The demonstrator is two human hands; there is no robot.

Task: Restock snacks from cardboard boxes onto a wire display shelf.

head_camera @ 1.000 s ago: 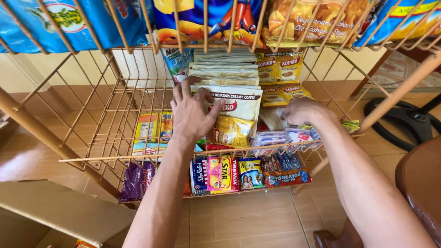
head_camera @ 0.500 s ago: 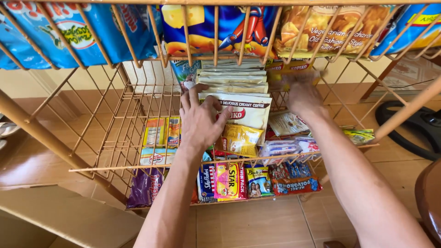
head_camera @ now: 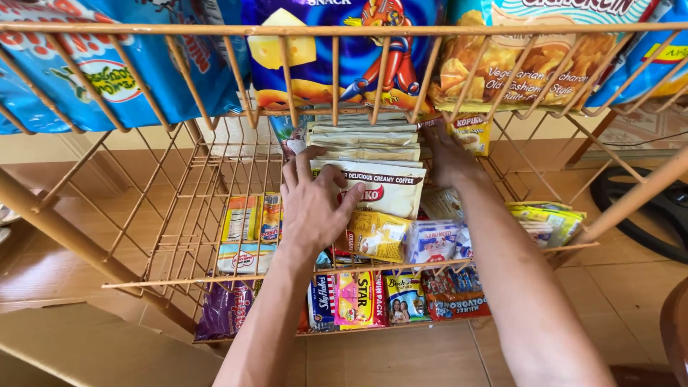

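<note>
Left hand (head_camera: pixel 313 204) lies spread, palm down, on the row of cream coffee sachets (head_camera: pixel 373 161) standing in the wire rack's (head_camera: pixel 179 208) middle shelf, thumb hooked at the front pack, pressing rather than gripping. Right hand (head_camera: pixel 446 154) reaches behind toward the yellow coffee packets (head_camera: pixel 469 132); whether it grips cannot be told. These sachets look light, limp and slick, best pinched together by their top edges.

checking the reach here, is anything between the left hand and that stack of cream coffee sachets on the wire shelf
Nothing visible: the left hand already rests against the front cream sachet, fingers on its left edge.
</note>
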